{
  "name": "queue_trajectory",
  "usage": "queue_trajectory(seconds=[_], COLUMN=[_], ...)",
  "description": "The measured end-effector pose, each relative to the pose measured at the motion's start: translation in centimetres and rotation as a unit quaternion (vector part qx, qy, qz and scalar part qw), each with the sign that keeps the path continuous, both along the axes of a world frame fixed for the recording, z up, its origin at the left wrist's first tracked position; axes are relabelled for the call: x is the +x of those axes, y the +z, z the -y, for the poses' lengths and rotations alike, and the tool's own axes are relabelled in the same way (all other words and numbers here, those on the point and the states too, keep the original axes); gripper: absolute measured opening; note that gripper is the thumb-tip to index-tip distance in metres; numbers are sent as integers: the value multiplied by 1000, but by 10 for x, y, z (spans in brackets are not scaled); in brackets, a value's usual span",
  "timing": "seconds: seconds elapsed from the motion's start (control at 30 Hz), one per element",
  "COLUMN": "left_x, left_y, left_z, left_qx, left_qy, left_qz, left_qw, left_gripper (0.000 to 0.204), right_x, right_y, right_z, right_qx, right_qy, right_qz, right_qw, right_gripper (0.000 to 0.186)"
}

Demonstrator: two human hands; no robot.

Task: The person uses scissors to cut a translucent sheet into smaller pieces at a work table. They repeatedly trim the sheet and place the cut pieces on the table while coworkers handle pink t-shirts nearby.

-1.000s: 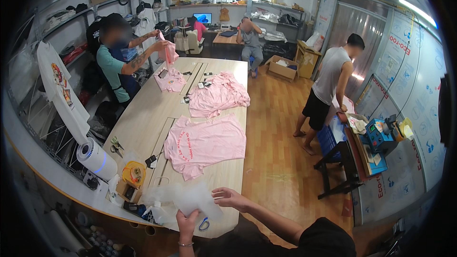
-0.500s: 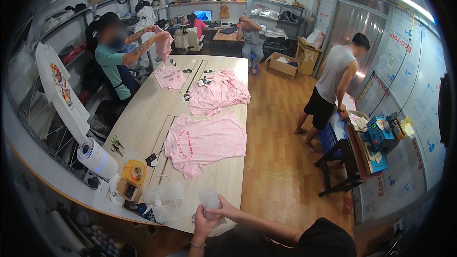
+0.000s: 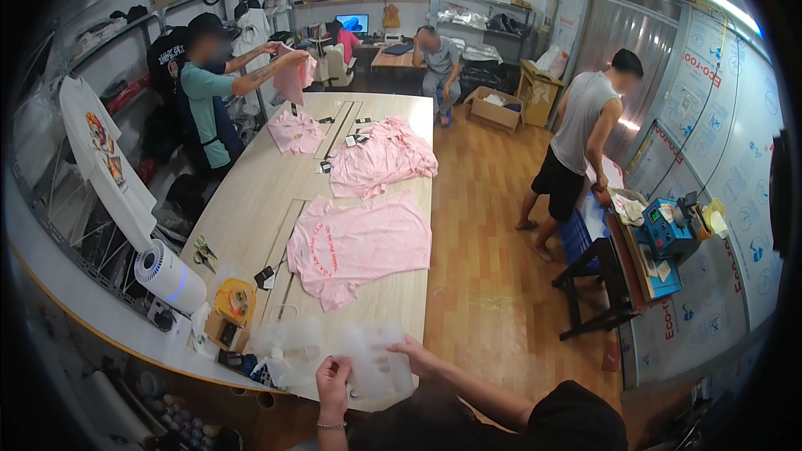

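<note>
Head view: left hand (image 3: 332, 376) pinches sheet's (image 3: 373, 372) left edge; right hand (image 3: 414, 357) holds right edge, fingers behind, showing through. Sheet stretches between fingers, not yet set down. Shirt (image 3: 372, 242) beyond fingertips already spread flat, print up.

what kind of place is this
It looks like a small garment-printing workshop: a pink shirt with red lettering lies flat on a long table, a blue machine, perhaps a heat press, stands at the right, and shelves of bagged goods line the wall.
</note>
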State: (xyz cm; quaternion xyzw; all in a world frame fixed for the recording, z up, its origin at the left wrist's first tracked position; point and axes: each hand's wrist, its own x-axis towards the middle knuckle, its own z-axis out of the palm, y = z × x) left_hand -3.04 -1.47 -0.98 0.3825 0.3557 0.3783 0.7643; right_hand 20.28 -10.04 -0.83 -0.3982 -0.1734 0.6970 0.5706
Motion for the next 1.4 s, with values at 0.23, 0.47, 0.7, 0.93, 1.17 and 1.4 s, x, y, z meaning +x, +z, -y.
queue_trajectory(seconds=[0.23,0.47,0.7,0.93,1.17,1.4], left_x=[-24,-37,-47,-49,-52,-50], left_y=[6,-1,1,6,0,17], left_z=[-23,-28,-36,-36,-38,-35], left_qx=[-1,-48,-19,-41,-31,-50], left_qy=[61,102,70,110,100,88], left_qz=[-1,-31,24,0,13,10], left_qw=[998,993,997,993,994,995], left_gripper=[7,13,15,15,11,11], right_x=[27,35,54,56,44,23], right_y=[-7,3,-42,-37,-23,-23], right_z=[2,4,11,10,-1,-5], right_qx=[30,-33,-70,-47,-55,-69], right_qy=[52,-25,-113,-73,-4,-37], right_qz=[-157,-161,-139,-175,-25,48], right_qw=[986,986,981,981,998,996], right_gripper=[76,78,78,72,65,46])
